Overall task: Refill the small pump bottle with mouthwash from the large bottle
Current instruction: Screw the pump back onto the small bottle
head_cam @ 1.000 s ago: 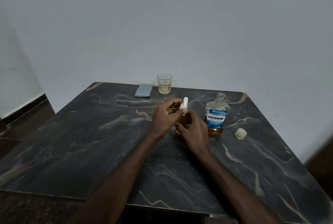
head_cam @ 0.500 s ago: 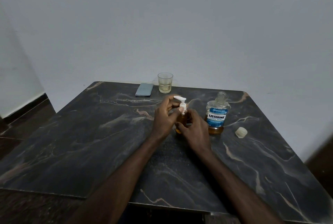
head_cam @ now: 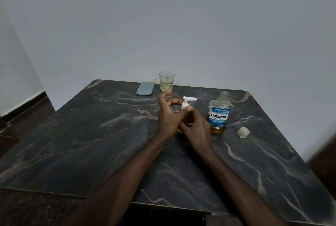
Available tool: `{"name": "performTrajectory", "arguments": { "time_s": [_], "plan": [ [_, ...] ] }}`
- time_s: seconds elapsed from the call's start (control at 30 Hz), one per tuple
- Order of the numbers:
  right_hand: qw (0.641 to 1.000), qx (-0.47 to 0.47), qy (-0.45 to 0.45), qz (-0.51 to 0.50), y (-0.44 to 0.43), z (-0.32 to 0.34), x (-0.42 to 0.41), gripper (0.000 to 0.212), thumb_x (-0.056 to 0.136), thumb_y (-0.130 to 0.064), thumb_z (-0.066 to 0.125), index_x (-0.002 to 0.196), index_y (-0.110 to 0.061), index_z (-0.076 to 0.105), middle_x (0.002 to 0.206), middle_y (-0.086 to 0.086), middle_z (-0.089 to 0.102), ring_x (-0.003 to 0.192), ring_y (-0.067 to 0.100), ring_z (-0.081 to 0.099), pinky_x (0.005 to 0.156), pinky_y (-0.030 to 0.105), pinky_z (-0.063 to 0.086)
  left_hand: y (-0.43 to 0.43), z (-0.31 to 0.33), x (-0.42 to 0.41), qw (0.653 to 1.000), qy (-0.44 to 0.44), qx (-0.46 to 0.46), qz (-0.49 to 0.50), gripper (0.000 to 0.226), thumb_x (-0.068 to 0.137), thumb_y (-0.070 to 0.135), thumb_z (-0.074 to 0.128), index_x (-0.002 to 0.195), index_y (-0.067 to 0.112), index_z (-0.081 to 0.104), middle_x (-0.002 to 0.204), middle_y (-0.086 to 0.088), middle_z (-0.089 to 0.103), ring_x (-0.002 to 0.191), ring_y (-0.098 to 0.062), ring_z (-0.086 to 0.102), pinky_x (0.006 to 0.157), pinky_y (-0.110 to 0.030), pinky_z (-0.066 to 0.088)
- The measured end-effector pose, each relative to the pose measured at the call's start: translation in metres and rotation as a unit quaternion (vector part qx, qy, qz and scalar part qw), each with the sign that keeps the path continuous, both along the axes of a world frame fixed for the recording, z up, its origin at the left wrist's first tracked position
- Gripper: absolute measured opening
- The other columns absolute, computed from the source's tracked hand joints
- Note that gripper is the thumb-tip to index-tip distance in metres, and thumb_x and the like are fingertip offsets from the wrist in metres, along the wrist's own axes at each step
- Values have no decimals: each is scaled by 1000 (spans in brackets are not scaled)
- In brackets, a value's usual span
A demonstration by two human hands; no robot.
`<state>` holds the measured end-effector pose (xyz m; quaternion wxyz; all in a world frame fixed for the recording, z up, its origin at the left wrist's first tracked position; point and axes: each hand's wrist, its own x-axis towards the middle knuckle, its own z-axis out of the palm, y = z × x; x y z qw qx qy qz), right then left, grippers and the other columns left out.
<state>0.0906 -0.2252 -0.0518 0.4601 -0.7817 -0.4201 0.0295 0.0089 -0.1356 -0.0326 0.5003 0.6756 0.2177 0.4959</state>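
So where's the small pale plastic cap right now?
In the head view, the small pale cap lies on the dark marble table, just right of the open clear mouthwash bottle.

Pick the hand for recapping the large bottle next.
Right, probably. The right hand holds the small pump bottle beside the large bottle, and the cap lies farther right; the left hand would have to cross over.

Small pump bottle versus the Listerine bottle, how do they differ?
The small pump bottle wears its white pump; the Listerine bottle is open-necked, cap beside it. The left hand and right hand hold the pump bottle; the Listerine bottle stands unheld, and larger. Both contain amber liquid.
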Motion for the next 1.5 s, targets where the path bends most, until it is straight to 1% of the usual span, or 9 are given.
{"name": "performTrajectory", "arguments": {
  "time_s": [0.1, 0.17, 0.27, 0.47, 0.6, 0.8, 1.0, 1.23, 1.5],
  "plan": [
    [1000, -5, -3, 1, 1, 0, 0, 56, 89, -32, 81, 138, -23, 55, 127, -3, 67, 110, 10, 64, 95, 35, 59, 2, -6, 0, 999, -6, 7, -33, 68, 91, 14, 74, 142, 26, 31, 130, -7, 68, 119, -18, 67, 95, -42, 60],
    [1000, -1, 4, -5, 1, 0, 0, 54, 88, -32, 81, 135, -22, 57, 125, -1, 68, 108, 10, 65, 92, 34, 59, 0, -5, 1, 1000, 1, 13, -25, 74, 86, 17, 81, 141, 26, 32, 132, 2, 64, 125, -12, 61, 99, -33, 57],
    [1000, 2, 1, -7, 0, 1, 0, 55, 89, -32, 81, 136, -21, 56, 125, -3, 68, 106, 8, 63, 90, 29, 57, -2, -2, 2, 1000, -4, -5, 6, 77, 80, 20, 88, 137, 28, 36, 116, 3, 67, 112, -7, 65, 86, -16, 53],
    [1000, 5, 5, -1, -1, 3, -1, 49, 89, -30, 81, 132, -22, 59, 121, -2, 70, 104, 9, 66, 92, 34, 61, -1, -4, 1, 1000, -12, 10, -9, 72, 80, 12, 88, 135, 20, 42, 124, -5, 67, 119, -15, 65, 89, -19, 54],
    [1000, 8, -5, -7, -2, 4, -1, 54, 88, -29, 82, 135, -20, 57, 122, -2, 69, 101, 6, 61, 89, 26, 54, 1, -3, 3, 999, -16, -11, 26, 65, 72, 22, 94, 122, 24, 53, 108, 2, 73, 105, -10, 69, 92, -34, 59],
    [1000, 11, -14, -17, -3, 6, 2, 53, 87, -30, 84, 132, -19, 58, 118, 1, 71, 99, 10, 66, 83, 25, 54, 2, -1, 1, 999, -9, -48, 3, 57, 79, 17, 88, 115, 29, 47, 106, 3, 79, 101, -13, 75, 91, -54, 60],
    [1000, 4, -24, -1, -4, 8, 6, 52, 88, -28, 82, 134, -17, 60, 121, 3, 73, 101, 11, 69, 90, 32, 59, 5, -1, 0, 999, 5, -47, -1, 50, 83, 15, 85, 105, 27, 41, 109, -4, 79, 105, -14, 75, 89, -52, 62],
    [999, -7, -2, 38, -8, 8, 6, 54, 93, -23, 77, 143, -19, 58, 131, 1, 70, 113, 7, 63, 98, 26, 52, 5, 1, -4, 998, -8, -66, -16, 57, 79, 11, 89, 109, 18, 41, 105, 1, 75, 104, -6, 74, 90, -35, 62],
    [999, -13, -41, 23, 2, 4, -1, 50, 92, -33, 77, 137, -22, 59, 128, -3, 55, 112, 9, 56, 98, 34, 56, 14, 0, -11, 1000, -13, -23, -17, 63, 66, 26, 97, 108, 23, 50, 105, -5, 74, 103, -19, 72, 93, -43, 60]
  ]
}}
